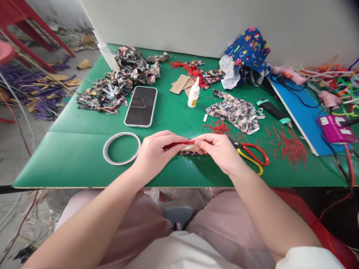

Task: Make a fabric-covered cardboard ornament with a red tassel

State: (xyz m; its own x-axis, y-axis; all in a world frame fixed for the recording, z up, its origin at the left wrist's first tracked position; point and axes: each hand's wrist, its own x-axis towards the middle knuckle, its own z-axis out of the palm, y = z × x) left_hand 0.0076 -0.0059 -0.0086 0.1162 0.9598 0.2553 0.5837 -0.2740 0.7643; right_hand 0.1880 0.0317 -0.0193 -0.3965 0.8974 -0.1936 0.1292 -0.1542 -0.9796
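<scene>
My left hand [157,151] and my right hand [220,149] meet above the near edge of the green table [84,157]. Both pinch a bunch of red threads [179,143] stretched between them. Under the threads, by my right fingers, lies a small piece of floral fabric with a cardboard strip [192,150]. Scissors with red and yellow handles [252,154] lie just right of my right hand. A roll of tape [121,148] lies left of my left hand.
A phone [141,106] lies face up mid-table. A glue bottle [193,93] stands behind it with cardboard pieces [181,84]. Floral fabric scraps [117,82] pile at the back left, another floral piece [235,111] and loose red threads [286,144] at right. A blue board [297,108] and cables sit far right.
</scene>
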